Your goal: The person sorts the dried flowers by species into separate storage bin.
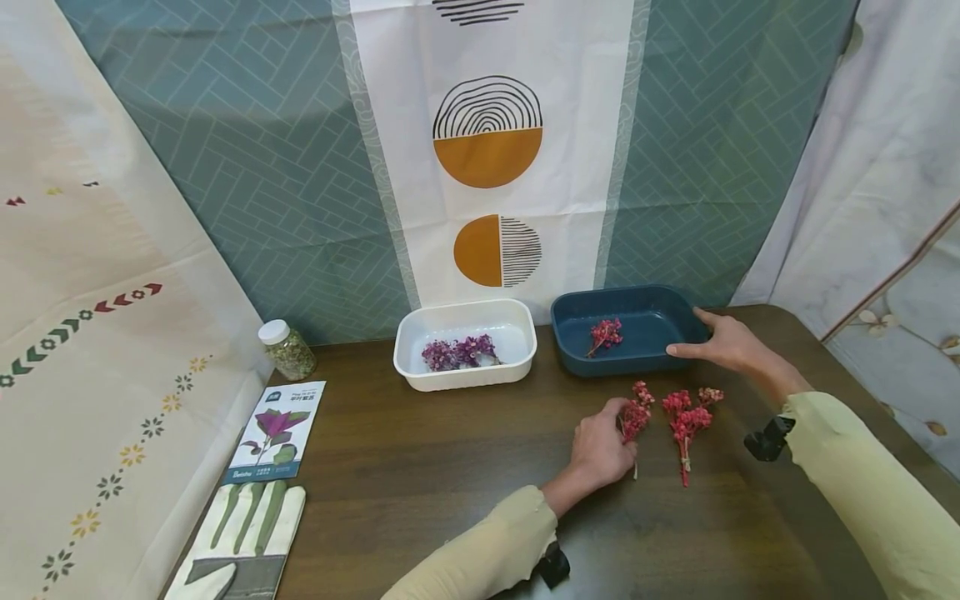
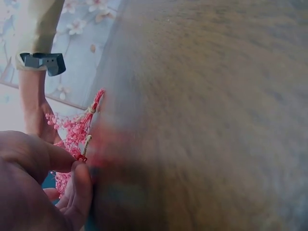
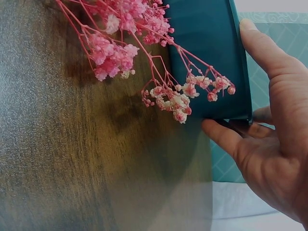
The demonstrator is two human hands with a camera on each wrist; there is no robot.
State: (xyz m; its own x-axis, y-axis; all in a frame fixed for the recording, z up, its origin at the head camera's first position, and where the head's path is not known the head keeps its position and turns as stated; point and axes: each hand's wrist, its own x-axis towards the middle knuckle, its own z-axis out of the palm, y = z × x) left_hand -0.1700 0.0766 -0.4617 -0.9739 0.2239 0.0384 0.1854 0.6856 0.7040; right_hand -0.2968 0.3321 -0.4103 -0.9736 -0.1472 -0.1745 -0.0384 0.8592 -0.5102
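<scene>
My left hand (image 1: 603, 446) pinches a bunch of pink dried flowers (image 1: 637, 412) by its stems, low over the table; in the left wrist view thumb and finger meet on it. To its right lies a second pink bunch (image 1: 687, 423), tied round the stems. At the back, my right hand (image 1: 738, 346) grips the right end of a dark blue dish (image 1: 618, 367), its thumb and fingers spread about the corners. A small pink sprig (image 1: 605, 333) rests inside this dish. In the right wrist view, pink blossoms (image 3: 166, 98) partly cover the dish's side.
Left of the blue dish stands a white dish (image 1: 465, 381) holding purple dried flowers (image 1: 457, 354). Along the table's left edge are a white-lidded jar (image 1: 291, 354), a flower-printed card or packet (image 1: 276, 433) and white-and-green work gloves (image 1: 243, 533). Patterned cloths hang behind and beside the table.
</scene>
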